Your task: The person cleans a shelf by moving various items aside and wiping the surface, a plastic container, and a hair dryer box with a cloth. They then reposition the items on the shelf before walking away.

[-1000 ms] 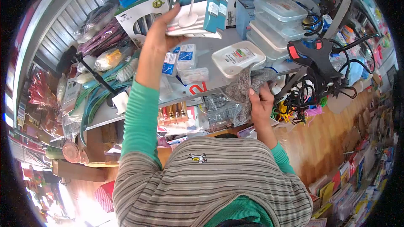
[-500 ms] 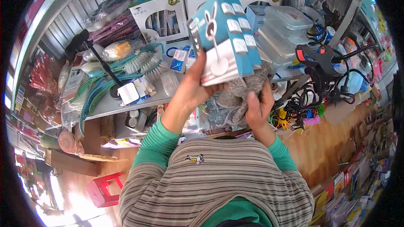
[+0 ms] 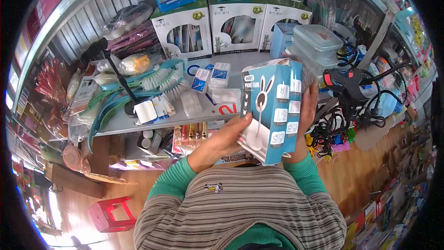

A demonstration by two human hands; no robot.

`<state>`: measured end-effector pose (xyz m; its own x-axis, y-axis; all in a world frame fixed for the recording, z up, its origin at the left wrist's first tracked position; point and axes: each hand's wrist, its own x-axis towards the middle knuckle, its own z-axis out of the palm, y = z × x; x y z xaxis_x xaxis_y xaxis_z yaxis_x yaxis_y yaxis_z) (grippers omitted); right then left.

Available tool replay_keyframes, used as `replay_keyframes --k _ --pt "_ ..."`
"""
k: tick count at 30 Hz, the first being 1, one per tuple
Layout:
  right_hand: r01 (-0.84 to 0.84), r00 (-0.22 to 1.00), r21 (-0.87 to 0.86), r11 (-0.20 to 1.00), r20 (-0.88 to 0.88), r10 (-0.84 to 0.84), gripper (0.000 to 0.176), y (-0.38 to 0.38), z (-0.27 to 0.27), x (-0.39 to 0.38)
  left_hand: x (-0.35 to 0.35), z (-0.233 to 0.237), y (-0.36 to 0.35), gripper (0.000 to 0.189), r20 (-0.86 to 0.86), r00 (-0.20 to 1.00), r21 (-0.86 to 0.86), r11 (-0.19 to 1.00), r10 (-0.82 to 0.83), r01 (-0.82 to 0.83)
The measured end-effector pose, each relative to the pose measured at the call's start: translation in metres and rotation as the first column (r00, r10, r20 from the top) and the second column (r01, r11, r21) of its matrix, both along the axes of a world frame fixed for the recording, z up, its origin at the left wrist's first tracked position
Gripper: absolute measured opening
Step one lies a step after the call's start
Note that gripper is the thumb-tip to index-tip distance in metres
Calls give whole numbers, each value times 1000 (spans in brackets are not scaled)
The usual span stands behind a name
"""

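Teal phone-stand box (image 3: 268, 115) | right of left hand (image 3: 226, 134) | lower left gripped

Below our grip, we wear a beige top (image 3: 245, 190) with dark and pale stripes. Nearest the grip are our green sleeves (image 3: 173, 178); farther back sit a small figure badge (image 3: 213, 187) and ribbed green collar (image 3: 263, 237).

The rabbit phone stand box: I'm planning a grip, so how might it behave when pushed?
The phone stand box is probably stiff yet crushable: its flat panels look like thin card. Taller than wide, it could tip if pushed while upright. Flat sides make rolling unlikely.
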<state>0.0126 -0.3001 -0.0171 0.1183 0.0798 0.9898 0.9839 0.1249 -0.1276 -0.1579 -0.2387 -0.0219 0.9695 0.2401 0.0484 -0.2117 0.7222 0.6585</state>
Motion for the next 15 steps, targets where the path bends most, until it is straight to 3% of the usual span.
replay_keyframes --k 2,3,4,5,6,7,8,10,11,14,15 --pt "-58 998 -96 994 -27 56 36 -2 8 -1 0 7 -7 42 -72 992 -37 994 99 -102" --pt "-74 983 -191 979 -178 40 40 -3 3 -4 -1 8 -8 42 -72 986 -15 988 153 -154" --pt "-26 990 -113 993 -137 10 39 6 -37 23 -2 7 -7 42 -70 987 -6 989 147 -148" --pt "-479 716 -22 877 -588 376 40 1 -13 4 -2 5 -5 42 -92 972 7 976 217 -217" --pt "-752 143 266 603 -828 543 43 -2 10 -21 -3 2 -3 42 -114 951 23 958 286 -286" --pt "-726 367 196 659 -701 612 38 0 -4 -30 -4 -5 0 42 -46 952 32 953 302 -300" --pt "-862 43 301 408 -758 651 32 1 -2 -20 -5 -1 -1 42 -45 952 39 953 301 -300" --pt "-902 158 141 407 -771 617 29 -5 -2 -26 -10 10 -5 42 -1 905 -3 905 425 -425" --pt "-915 156 148 376 -729 667 28 -8 1 -30 -10 10 -2 42 66 917 -31 919 393 -392" --pt "-929 232 62 364 -669 706 30 -19 4 -21 -12 23 -7 42 25 904 56 902 427 -428" --pt "-890 239 128 437 -686 687 32 -20 -8 -18 -10 14 1 44 86 924 27 926 374 -377"
